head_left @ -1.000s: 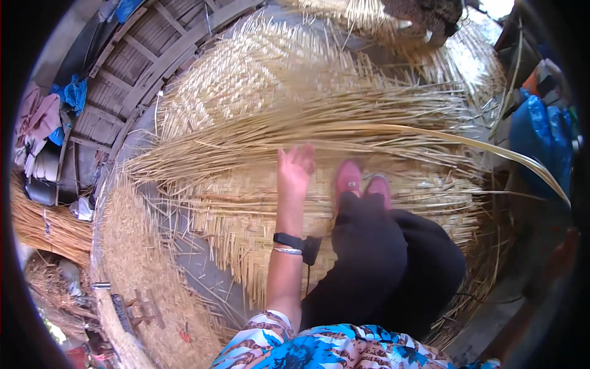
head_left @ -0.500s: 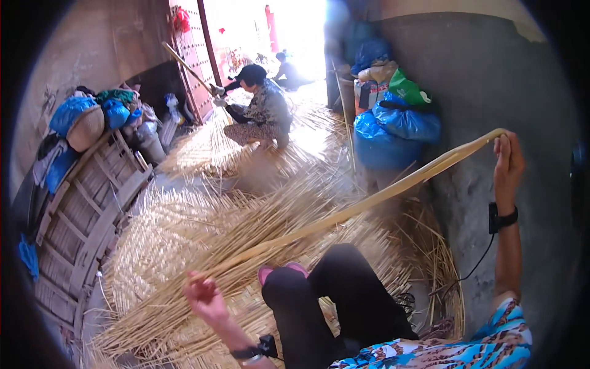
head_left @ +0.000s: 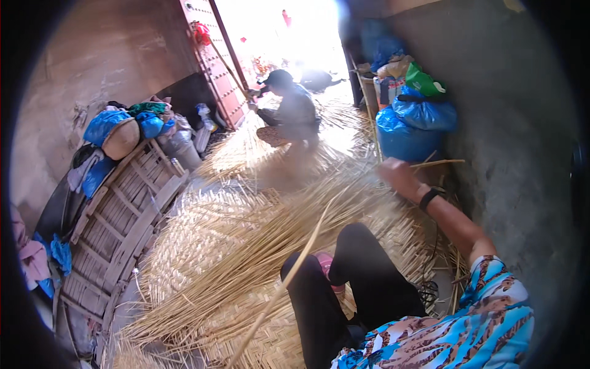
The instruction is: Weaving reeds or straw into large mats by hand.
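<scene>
Right hand (head_left: 399, 176) at right, fingers blurred, cannot tell whether clamped, straw end (head_left: 442, 162) jutting beyond it, left hand out of view, long pale strip (head_left: 300, 262) near left, crossing the left knee (head_left: 301, 295), cut off at the near edge.

Blurred right hand (head_left: 401, 177), pale stalks (head_left: 258, 252) across woven mat (head_left: 212, 222), squatting co-worker (head_left: 296, 112)

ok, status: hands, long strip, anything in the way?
Left hand out of view; right hand blurred, grip unclear. Long pale strip slants in front of left knee, which may obstruct. Stalk bundle lies across woven mat.
</scene>
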